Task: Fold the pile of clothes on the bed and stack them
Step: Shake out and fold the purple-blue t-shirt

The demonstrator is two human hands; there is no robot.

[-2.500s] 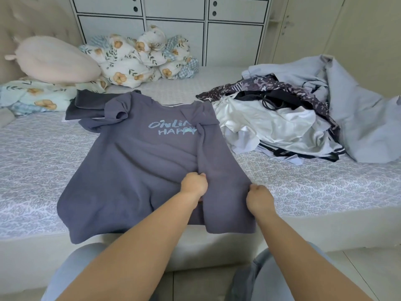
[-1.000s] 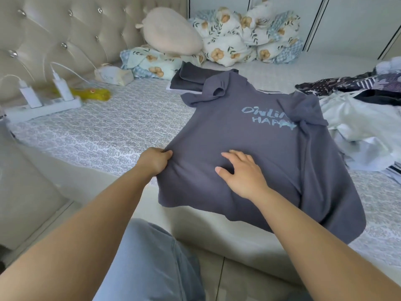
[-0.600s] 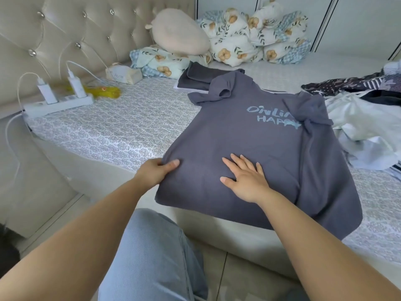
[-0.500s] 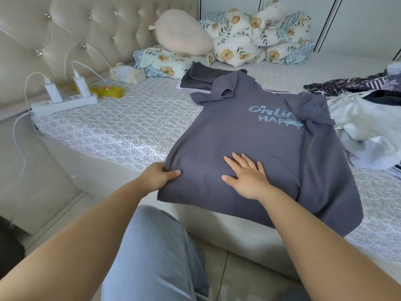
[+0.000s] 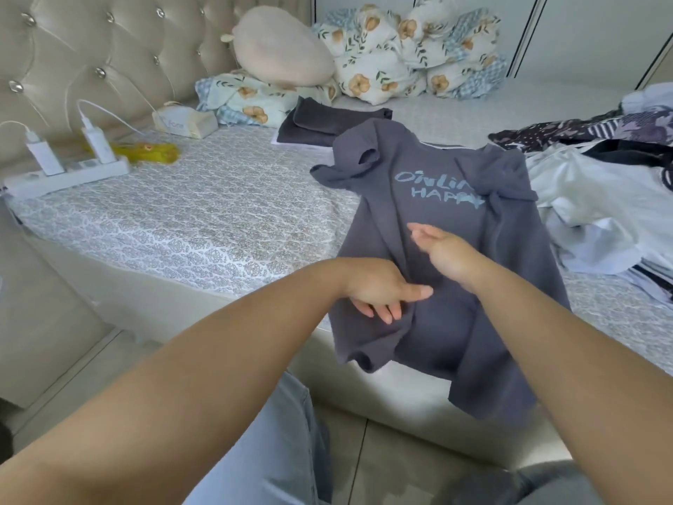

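Shirt (image 5: 451, 271): on bed (image 5: 204, 220), long axis near to far, hem overhanging near edge. Left hand (image 5: 382, 289) grasps its folded-in left edge, nearer the hem; right hand (image 5: 442, 249) released, flat above shirt's middle. Unfolded pile (image 5: 597, 191) at right.
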